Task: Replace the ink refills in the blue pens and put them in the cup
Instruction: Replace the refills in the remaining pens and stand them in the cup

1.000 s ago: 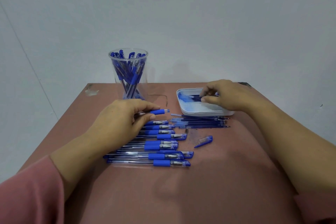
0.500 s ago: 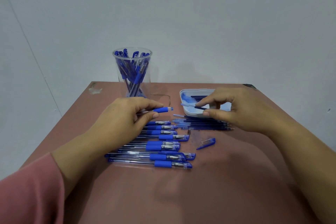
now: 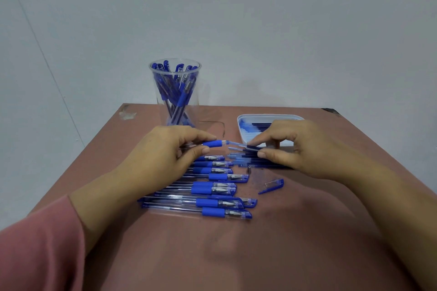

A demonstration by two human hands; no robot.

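- Fingers [image 3: 201,136] on the left hand [image 3: 165,156]: index and thumb curled in, pinching a pen barrel [image 3: 212,143] by its blue grip. The rest are tucked under the palm, so I can't tell how they lie.
- ok, and which way does the barrel run?
- Long axis goes 9 to 3 and it's held just above the table [image 3: 307,243]. The open front end points to 3 o'clock and the back end is hidden in the palm.
- and the other hand?
- The right hand [image 3: 305,149] comes in from 4 o'clock, knuckles up. Its index and thumb pinch a thin refill [image 3: 246,146] and the other fingers are loosely bent. The refill lies on nearly the same 9-to-3 line, with its pale end right at the barrel's mouth. Can't tell if it's in or only touching.
- where's everything else?
- The clear cup [image 3: 176,92] is at 12 o'clock from the left hand, upright, with blue pens leaning inside. A white tray [image 3: 269,117] sits at 12 o'clock from the right hand. Loose refills [image 3: 250,162] lie under that hand, running 9 to 3. A row of pens [image 3: 212,188] lies at 6 o'clock from the barrel, tips to 3 o'clock. One cap [image 3: 272,184] lies apart, at 3 o'clock from the row. A pink sleeve [image 3: 35,255] covers the left forearm.
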